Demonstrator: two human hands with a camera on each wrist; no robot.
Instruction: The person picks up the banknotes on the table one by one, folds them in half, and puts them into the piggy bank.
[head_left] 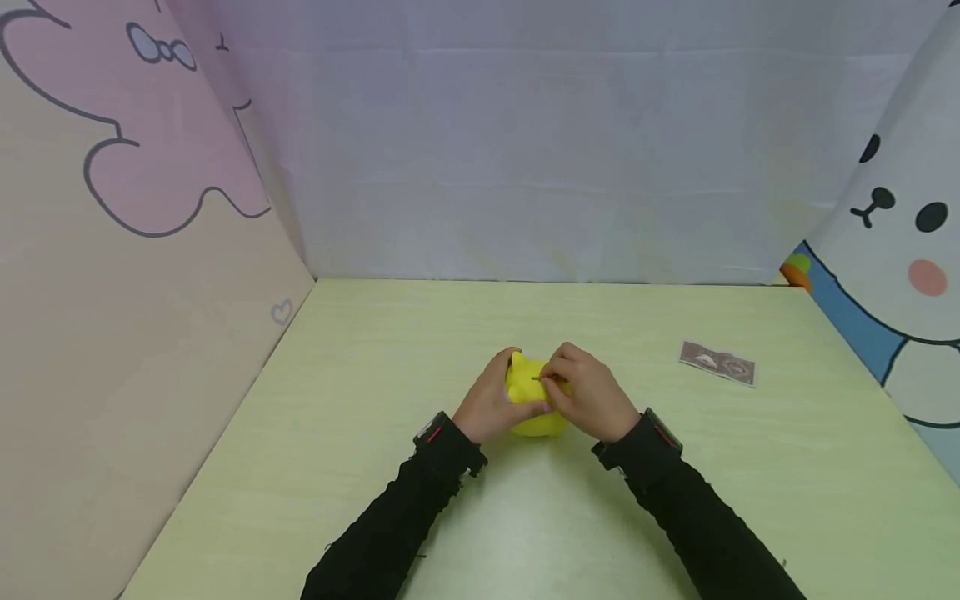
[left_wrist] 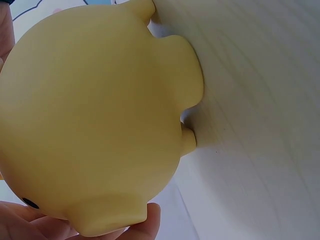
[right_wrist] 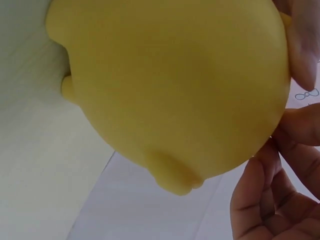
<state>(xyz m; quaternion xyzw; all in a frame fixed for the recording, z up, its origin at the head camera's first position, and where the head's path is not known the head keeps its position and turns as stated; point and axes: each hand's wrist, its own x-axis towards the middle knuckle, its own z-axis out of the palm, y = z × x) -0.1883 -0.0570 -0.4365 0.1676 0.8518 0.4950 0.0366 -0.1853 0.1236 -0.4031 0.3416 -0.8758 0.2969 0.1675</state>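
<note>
A yellow piggy bank [head_left: 543, 427] stands on the table between both hands. The left hand [head_left: 491, 404] grips it from the left side, thumb on the near side. In the left wrist view, fingertips [left_wrist: 146, 225] curl behind the snout of the piggy bank [left_wrist: 100, 110], near a black eye. At the bank's top, the right hand [head_left: 588, 393] pinches a thin dark strip [head_left: 536, 378], which looks like a folded edge; its kind is unclear. The right wrist view has bent fingers [right_wrist: 250, 192] close against the rounded bank [right_wrist: 175, 85]; the strip is hidden there.
A brown-grey banknote [head_left: 717, 364] lies flat on the pale yellow-green table [head_left: 360, 358], right of the hands. A white curtain [head_left: 525, 167] hangs along the back edge. Cartoon-printed cloths stand at the left and right sides.
</note>
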